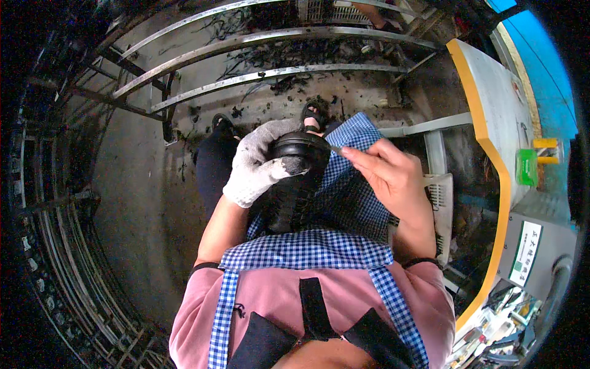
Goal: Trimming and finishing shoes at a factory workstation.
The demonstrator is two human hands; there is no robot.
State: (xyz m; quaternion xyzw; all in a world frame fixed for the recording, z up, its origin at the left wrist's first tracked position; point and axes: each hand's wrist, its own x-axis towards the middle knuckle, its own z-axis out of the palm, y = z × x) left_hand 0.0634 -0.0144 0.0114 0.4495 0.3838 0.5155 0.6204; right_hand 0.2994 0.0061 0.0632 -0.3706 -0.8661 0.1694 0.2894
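Observation:
My left hand point(258, 161), in a whitish knitted glove with dark smudges, is closed around a black shoe-like piece point(299, 146) with a rounded, glossy rim. The piece is held above my lap, over a blue-and-white checked apron point(307, 247); its lower part blends into dark shadow. Bare and closed in a pinch, my right hand point(388, 171) grips a small thin blade-like tool point(335, 149). Its tip reaches the right side of the black rim. Whether the tip cuts into the rim is too small to tell.
Long metal rails point(270, 38) cross ahead, with black scraps point(289, 58) strewn on the floor. At right stands a yellow-edged workbench point(482, 117) bearing a green box point(527, 167) and a grey metal case point(533, 249). A white plastic basket point(440, 197) sits beside my right arm. Metal racks point(67, 258) line the left.

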